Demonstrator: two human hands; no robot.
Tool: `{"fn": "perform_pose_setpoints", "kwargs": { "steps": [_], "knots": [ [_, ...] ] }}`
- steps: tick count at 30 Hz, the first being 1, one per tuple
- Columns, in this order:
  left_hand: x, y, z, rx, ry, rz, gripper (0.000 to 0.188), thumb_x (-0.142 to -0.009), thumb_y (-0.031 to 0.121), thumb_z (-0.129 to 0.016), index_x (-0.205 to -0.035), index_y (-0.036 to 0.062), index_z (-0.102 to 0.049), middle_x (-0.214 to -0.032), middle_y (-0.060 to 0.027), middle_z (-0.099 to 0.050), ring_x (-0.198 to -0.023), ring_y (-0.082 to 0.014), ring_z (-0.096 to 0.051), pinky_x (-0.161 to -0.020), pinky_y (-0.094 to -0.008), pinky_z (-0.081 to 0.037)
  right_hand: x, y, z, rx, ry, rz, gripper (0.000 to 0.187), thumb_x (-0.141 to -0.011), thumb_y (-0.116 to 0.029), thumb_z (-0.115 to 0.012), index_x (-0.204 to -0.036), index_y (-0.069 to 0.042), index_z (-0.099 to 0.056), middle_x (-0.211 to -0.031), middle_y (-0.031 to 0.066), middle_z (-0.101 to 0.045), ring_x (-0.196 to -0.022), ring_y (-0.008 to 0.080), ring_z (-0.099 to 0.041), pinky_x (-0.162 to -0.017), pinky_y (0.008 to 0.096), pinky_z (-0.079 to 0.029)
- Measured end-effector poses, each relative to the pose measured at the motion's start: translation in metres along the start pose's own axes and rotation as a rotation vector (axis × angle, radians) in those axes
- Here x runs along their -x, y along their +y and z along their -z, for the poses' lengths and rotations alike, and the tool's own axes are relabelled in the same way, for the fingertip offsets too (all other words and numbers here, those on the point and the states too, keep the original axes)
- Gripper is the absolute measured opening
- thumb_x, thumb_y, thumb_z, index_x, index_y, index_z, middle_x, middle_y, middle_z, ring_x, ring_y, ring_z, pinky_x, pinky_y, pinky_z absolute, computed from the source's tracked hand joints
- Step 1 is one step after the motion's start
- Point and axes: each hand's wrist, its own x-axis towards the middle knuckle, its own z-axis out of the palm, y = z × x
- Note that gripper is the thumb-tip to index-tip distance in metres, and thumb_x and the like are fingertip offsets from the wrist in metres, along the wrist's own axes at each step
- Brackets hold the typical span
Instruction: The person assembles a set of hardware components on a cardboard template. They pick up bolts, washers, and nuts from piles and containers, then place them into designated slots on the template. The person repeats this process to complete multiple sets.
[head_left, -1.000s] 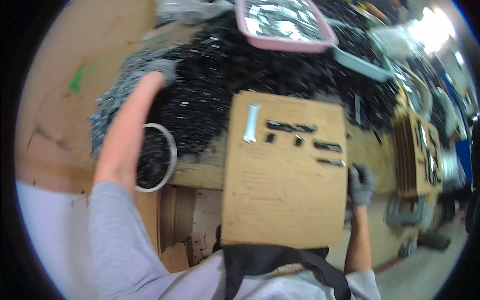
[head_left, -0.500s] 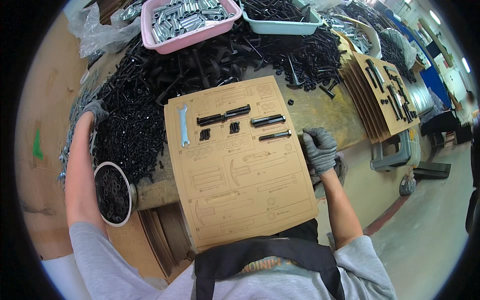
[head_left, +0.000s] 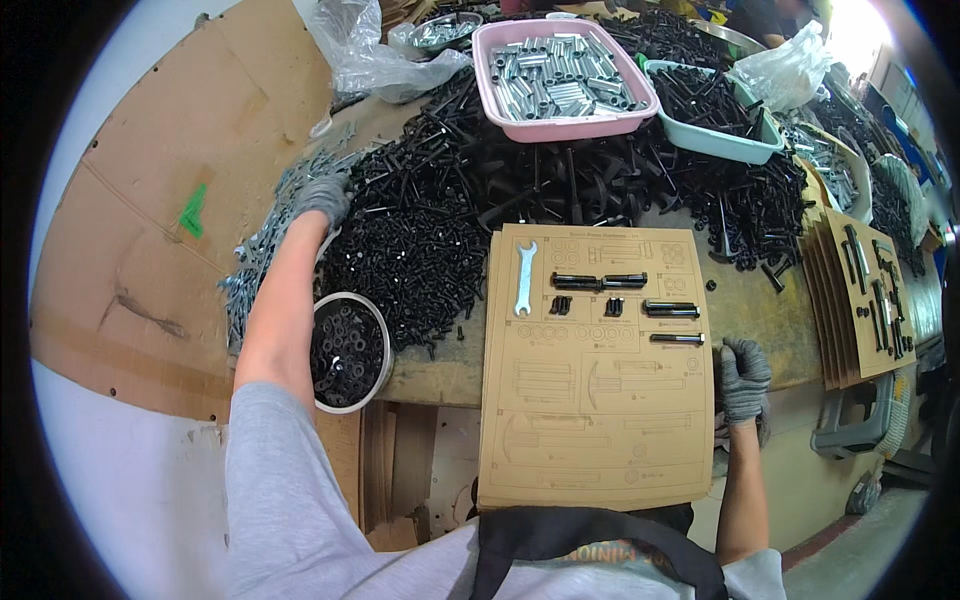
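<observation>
My left hand (head_left: 328,198), in a grey knit glove, reaches to the border between a heap of silver open-ended wrenches (head_left: 262,262) and a pile of small black bolts (head_left: 405,240). Its fingertips are hidden, so its grip cannot be made out. My right hand (head_left: 744,380), gloved too, is closed beside the right edge of a stack of brown cardboard sheets (head_left: 540,400); anything inside it is hidden. Printed outlines cover the top sheet. On it lie one silver wrench (head_left: 524,278), long black bolts (head_left: 600,282), small black screws (head_left: 562,305) and further black bolts (head_left: 672,310).
A round tub of black washers (head_left: 388,350) stands at the table's front left. Behind are a pink tray (head_left: 570,130) of silver tubes and a light-blue tray (head_left: 715,148) of black bolts. More loaded cardboard sheets (head_left: 850,330) lean at right, above a grey stool (head_left: 850,430).
The whole view has swung left, so everything sits further right and lower in the picture. My left hand remains by the wrenches and my right hand beside the cardboard.
</observation>
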Motion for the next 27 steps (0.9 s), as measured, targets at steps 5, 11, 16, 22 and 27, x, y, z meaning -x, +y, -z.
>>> {"fn": "perform_pose_setpoints", "kwargs": {
  "steps": [5,11,16,22,27],
  "knots": [
    [-0.007,-0.125,-0.024,0.644,0.423,0.171,0.031,-0.088,0.03,-0.062,-0.104,0.0045,-0.063,-0.081,-0.007,-0.066,-0.08,-0.017,-0.062,-0.076,-0.0313,-0.049,-0.011,0.021,-0.002,-0.208,-0.04,-0.198,0.017,-0.088,-0.015,-0.064,-0.095,0.0,-0.066,-0.081,0.0035,-0.065,-0.072,0.0133,-0.058,-0.068,0.0268,-0.048],
    [0.139,0.062,0.108,0.76,0.203,-0.381,0.012,-0.09,0.013,-0.06,-0.098,0.0058,-0.064,-0.091,-0.004,-0.063,-0.086,-0.0117,-0.057,-0.078,-0.0278,-0.047,-0.026,-0.069,0.026,-0.599,-0.166,-0.25,0.024,-0.089,-0.023,-0.064,-0.101,-0.002,-0.067,-0.079,0.0021,-0.064,-0.062,0.0078,-0.054,-0.057,0.0225,-0.044],
    [0.24,0.187,0.127,0.555,-0.123,-0.943,0.013,-0.076,0.009,-0.065,-0.088,0.0081,-0.06,-0.068,-0.0091,-0.06,-0.066,-0.0327,-0.061,-0.062,-0.038,-0.05,0.005,-0.143,0.008,-0.498,-0.651,-0.106,0.016,-0.088,-0.013,-0.063,-0.099,-0.001,-0.068,-0.079,0.0053,-0.067,-0.064,0.01,-0.06,-0.06,0.0241,-0.05],
    [0.296,0.258,0.104,0.512,-0.375,-1.024,0.021,-0.084,0.018,-0.056,-0.102,0.0075,-0.058,-0.074,-0.0104,-0.063,-0.068,-0.0302,-0.063,-0.061,-0.0404,-0.05,0.034,-0.179,-0.001,-0.424,-0.904,0.024,0.02,-0.09,-0.015,-0.057,-0.099,0.0,-0.066,-0.084,0.0173,-0.067,-0.074,0.0278,-0.065,-0.069,0.0345,-0.051],
    [0.304,0.223,0.058,0.763,-0.378,-0.712,0.018,-0.085,0.02,-0.061,-0.096,0.0058,-0.065,-0.084,-0.0116,-0.067,-0.078,-0.0278,-0.065,-0.071,-0.0372,-0.052,0.064,-0.181,0.001,-0.062,-0.88,0.329,0.021,-0.083,-0.024,-0.065,-0.097,-0.008,-0.068,-0.082,0.0101,-0.064,-0.076,0.029,-0.063,-0.065,0.0374,-0.051]
  ]
}}
